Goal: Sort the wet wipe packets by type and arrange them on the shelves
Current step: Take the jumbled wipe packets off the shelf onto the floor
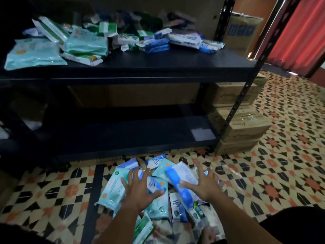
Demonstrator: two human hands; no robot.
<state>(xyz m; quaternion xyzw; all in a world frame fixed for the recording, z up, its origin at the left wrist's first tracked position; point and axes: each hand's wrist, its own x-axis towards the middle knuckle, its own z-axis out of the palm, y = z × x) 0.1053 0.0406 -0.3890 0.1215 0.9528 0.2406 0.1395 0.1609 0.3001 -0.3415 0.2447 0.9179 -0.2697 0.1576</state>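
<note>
The floor pile [154, 189] of wet wipe packets lies at 6 o'clock in the view, on the patterned floor [281, 155] just in front of the black rack. It is mixed: teal packets, white ones and a blue packet [177, 184] lying slantwise across the top. The left hand [139, 192] is spread flat on the teal packets at the pile's 9 o'clock side, fingers straight, gripping nothing. The right hand [204, 184] is spread too, fingers apart, resting on or just over the packets at the 3 o'clock side; its grip is likewise apart and empty.

At 12 o'clock the upper shelf [158, 67] carries a second heap [105, 41], unsorted as well, teal at 9 o'clock, blue and white towards 2 o'clock. The lower shelf [123, 134] sits between heap and floor pile.

The risk, as I judge it: scooping with flat palms could let the slick packets slide apart, and the blue packet may roll off. Types that look alike in this dim light could also end up mixed.
</note>
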